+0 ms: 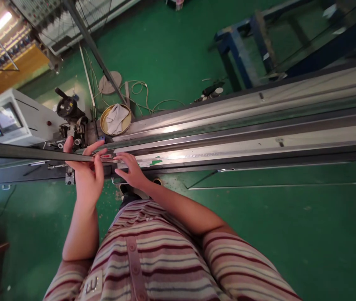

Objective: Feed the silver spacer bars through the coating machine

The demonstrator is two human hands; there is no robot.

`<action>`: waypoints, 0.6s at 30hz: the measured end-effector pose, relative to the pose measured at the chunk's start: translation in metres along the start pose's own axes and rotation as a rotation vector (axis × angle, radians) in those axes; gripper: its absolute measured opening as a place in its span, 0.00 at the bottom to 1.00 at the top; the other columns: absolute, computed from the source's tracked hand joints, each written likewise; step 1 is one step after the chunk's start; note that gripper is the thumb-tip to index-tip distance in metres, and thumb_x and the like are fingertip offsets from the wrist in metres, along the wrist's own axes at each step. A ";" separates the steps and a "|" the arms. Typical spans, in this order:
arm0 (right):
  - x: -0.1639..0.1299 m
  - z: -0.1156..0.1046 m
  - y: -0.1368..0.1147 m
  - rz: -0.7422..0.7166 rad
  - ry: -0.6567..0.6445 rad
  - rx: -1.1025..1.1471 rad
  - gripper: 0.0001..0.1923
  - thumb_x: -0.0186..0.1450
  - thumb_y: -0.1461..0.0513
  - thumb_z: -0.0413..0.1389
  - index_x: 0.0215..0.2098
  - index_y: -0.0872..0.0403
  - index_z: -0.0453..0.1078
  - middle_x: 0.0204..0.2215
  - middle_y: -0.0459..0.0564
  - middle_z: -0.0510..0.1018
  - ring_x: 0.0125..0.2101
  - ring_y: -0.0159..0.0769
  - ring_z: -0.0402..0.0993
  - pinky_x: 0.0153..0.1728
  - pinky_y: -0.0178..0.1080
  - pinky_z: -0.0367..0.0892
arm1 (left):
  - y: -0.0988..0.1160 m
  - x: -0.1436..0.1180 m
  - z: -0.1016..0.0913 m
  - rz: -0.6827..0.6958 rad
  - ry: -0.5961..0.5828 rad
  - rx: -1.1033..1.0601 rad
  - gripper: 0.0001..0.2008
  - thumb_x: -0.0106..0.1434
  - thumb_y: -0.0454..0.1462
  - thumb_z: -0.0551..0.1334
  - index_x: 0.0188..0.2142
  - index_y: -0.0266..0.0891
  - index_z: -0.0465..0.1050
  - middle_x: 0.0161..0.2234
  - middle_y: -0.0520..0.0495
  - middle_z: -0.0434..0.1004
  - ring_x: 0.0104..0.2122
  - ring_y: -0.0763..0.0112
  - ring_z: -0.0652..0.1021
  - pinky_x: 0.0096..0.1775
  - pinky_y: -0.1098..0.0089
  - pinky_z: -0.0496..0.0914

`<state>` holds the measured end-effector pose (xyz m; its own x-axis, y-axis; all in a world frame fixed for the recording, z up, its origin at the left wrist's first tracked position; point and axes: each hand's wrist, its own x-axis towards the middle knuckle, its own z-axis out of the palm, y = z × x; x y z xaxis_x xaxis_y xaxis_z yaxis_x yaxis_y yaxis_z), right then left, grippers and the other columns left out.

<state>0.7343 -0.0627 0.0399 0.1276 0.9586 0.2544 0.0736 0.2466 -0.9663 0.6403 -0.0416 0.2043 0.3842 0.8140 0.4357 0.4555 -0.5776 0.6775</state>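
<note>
A long, narrow dark bar (34,153) runs in from the left edge and tapers in view toward the middle of the machine bed. My left hand (87,173) is closed around it, fingers bent and partly behind the bar. Just to the right, my right hand (131,170) has its thumb and curved fingers on either side of the bar's far end; the exact contact is small and hard to see. Under and beyond that hand lies a pale metal rail with a marked scale strip (190,156) and a green patch (156,160).
A grey control box with a screen (7,117) and a black-handled mechanism (68,106) stand left. A round tray (128,124) holds a pale cloth (116,118). Cables (146,94) lie on the green floor. A blue frame (237,58) stands behind the long bed (243,146).
</note>
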 end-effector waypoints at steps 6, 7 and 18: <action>0.008 -0.008 0.006 0.057 0.124 0.034 0.21 0.64 0.61 0.56 0.56 0.51 0.66 0.57 0.54 0.69 0.59 0.42 0.63 0.62 0.48 0.58 | 0.003 0.001 0.005 -0.036 0.001 0.020 0.32 0.73 0.37 0.55 0.66 0.49 0.33 0.54 0.37 0.73 0.47 0.66 0.81 0.53 0.58 0.76; 0.009 -0.008 0.006 0.045 0.126 0.009 0.20 0.64 0.62 0.55 0.55 0.51 0.68 0.56 0.54 0.70 0.58 0.42 0.64 0.62 0.48 0.58 | 0.004 0.002 0.006 -0.043 -0.001 0.022 0.32 0.73 0.37 0.55 0.66 0.49 0.33 0.54 0.37 0.73 0.47 0.66 0.81 0.53 0.58 0.77; -0.029 0.009 0.011 -0.189 0.010 -0.436 0.29 0.69 0.60 0.50 0.68 0.53 0.57 0.68 0.58 0.55 0.68 0.48 0.48 0.66 0.56 0.53 | -0.004 0.006 0.005 -0.006 -0.008 0.031 0.31 0.73 0.38 0.55 0.66 0.50 0.34 0.54 0.38 0.73 0.49 0.66 0.80 0.52 0.57 0.77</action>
<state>0.7228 -0.0864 0.0214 0.0816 0.9006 0.4269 0.5046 0.3320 -0.7970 0.6450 -0.0346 0.2015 0.3876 0.8170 0.4271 0.4821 -0.5745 0.6615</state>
